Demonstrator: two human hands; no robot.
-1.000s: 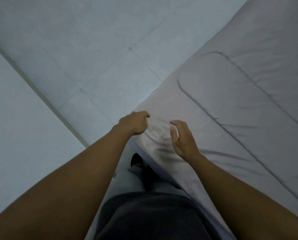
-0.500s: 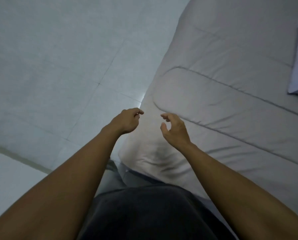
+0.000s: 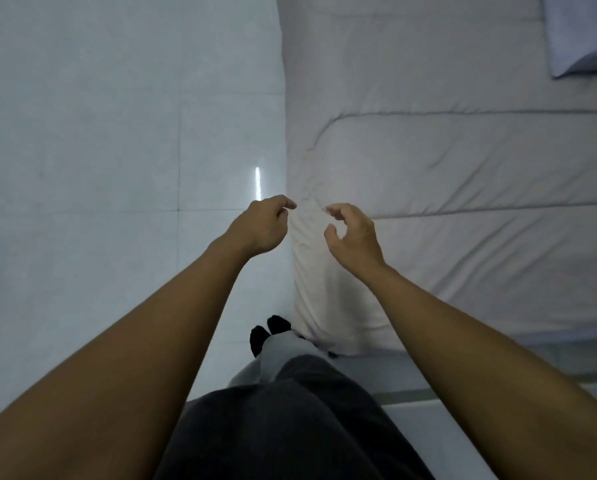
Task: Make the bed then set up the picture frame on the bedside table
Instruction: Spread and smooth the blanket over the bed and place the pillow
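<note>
A pale grey quilted duvet point(image 3: 463, 174) covers the bed on the right, with its near corner hanging down beside my legs. My left hand point(image 3: 264, 225) hovers at the duvet's left edge, fingers loosely curled and holding nothing. My right hand point(image 3: 354, 237) is raised over the corner of the duvet, with fingers and thumb apart and empty. A pillow point(image 3: 581, 32) lies at the top right of the bed. No picture frame or bedside table is in view.
Light tiled floor point(image 3: 117, 133) fills the left half, with a bright reflection streak point(image 3: 257, 183) near the bed edge. My feet in dark socks point(image 3: 269, 330) stand at the bed's corner.
Both hands have lifted off the duvet corner, where the left hand had been at the fabric. My view has swung so the bed edge now runs straight ahead and the pillow shows.
</note>
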